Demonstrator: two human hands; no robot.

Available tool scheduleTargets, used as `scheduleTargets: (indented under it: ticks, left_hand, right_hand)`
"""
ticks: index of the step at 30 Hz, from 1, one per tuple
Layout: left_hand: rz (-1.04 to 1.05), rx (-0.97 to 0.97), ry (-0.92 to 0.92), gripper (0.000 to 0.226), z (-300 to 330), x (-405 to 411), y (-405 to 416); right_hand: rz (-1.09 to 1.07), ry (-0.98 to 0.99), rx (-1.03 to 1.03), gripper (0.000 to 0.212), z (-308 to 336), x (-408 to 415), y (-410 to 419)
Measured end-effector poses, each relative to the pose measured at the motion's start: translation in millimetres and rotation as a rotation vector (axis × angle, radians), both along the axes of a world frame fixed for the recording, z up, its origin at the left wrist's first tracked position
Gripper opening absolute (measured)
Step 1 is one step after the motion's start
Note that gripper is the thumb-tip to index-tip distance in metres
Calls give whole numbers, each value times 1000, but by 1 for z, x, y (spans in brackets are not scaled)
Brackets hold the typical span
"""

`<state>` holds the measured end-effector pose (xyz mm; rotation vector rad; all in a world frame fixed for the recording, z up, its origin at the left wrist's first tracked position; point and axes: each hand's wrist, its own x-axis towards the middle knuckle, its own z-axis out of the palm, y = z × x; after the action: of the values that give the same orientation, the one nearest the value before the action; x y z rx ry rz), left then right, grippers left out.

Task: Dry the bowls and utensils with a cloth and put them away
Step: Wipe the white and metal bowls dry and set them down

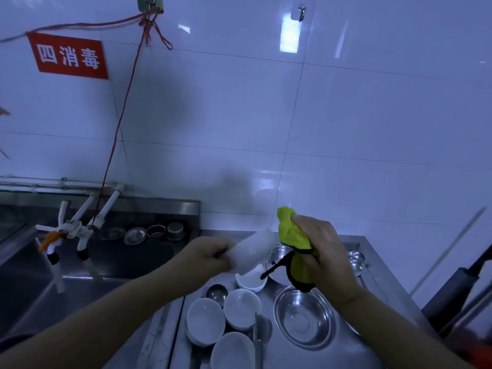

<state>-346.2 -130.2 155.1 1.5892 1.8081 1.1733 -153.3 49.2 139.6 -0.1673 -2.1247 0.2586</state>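
A: Bowl (255,249), white, blurred, held up above the steel counter (372,352). My left hand (210,258) has its fingers curled round the rim on the left side. The right hand (323,251) clutches the bunched yellow cloth (291,233), just right of the bowl; contact between them I cannot tell.

B: What sits below?

A: Largest first: a steel basin (304,319) near right, then white bowls (205,322) clustered near centre, one more white bowl (250,282) directly under the held one, and a small steel ladle (356,258) far right.

B: Advice for the wipe?

A: My judgement: keep the rim grip firm, since a wet bowl may slip. Push the cloth inside, turn the bowl against it, then do the outside. Work over the counter, clear of the stack below.
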Motion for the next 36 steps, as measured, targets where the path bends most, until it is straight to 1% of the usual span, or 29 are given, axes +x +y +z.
scheduleTargets:
  ticks: [1,3,5,6,8,9,10,11,12,14,15,16,17,18,21,23,25,27,28,30,32,33,36]
  left_hand:
    - [23,19,-222,6,-1,6,1]
    - [50,75,-549,9,-4,20,9]
    - [63,116,-773,28,-8,29,19]
    - [65,132,-859,32,-6,35,22]
    - [90,174,-908,23,-4,43,27]
    - [93,185,-898,23,-3,47,28]
    - [76,193,-891,27,-1,51,27]
    - [47,199,-879,30,2,55,25]
    - [34,211,-866,30,4,58,24]
    - [27,241,-835,24,5,59,24]
    - [25,249,-819,19,6,59,23]
    - [22,251,-816,17,6,59,22]
    - [24,256,-819,20,6,58,21]
    - [29,261,-845,25,6,57,20]
    - [15,294,-965,34,6,51,17]
    - [17,311,-1000,35,8,47,14]
    - [27,318,-1050,33,6,43,12]
    - [46,322,-1139,34,6,39,12]
    - [55,334,-1188,35,6,37,12]
    - [77,370,-1247,35,7,34,14]
    - [93,378,-1248,28,11,34,16]
    - [96,375,-1238,27,13,35,15]
    - [101,371,-1226,27,21,31,14]
  right_hand:
    - [-7,18,-44,52,0,-3,-7]
    - [19,45,-44,50,-3,-15,-25]
    - [12,41,3,52,-10,-26,-38]
    - [-8,22,32,54,-14,-30,-44]
    - [-46,16,75,56,-24,-34,-52]
    - [-58,36,69,55,-25,-35,-56]
    - [-58,57,37,52,-20,-37,-60]
    - [-42,77,-18,46,-13,-39,-62]
    - [-18,98,-85,37,-4,-42,-64]
    - [6,150,-225,18,12,-46,-66]
    - [13,178,-295,15,19,-48,-66]
    - [24,203,-376,13,25,-50,-66]
    - [44,234,-470,11,29,-52,-65]
    - [72,270,-582,10,33,-53,-63]
    - [123,355,-932,16,41,-52,-54]
    - [107,367,-1057,18,42,-48,-50]
    - [89,359,-1090,18,40,-44,-50]
    - [65,346,-1028,19,38,-42,-54]
    - [32,355,-946,19,36,-43,-55]
    - [-47,356,-676,20,32,-43,-59]
    - [-71,297,-391,25,29,-45,-63]
    - [-66,270,-299,27,26,-47,-65]
    - [-13,265,-166,23,26,-44,-65]
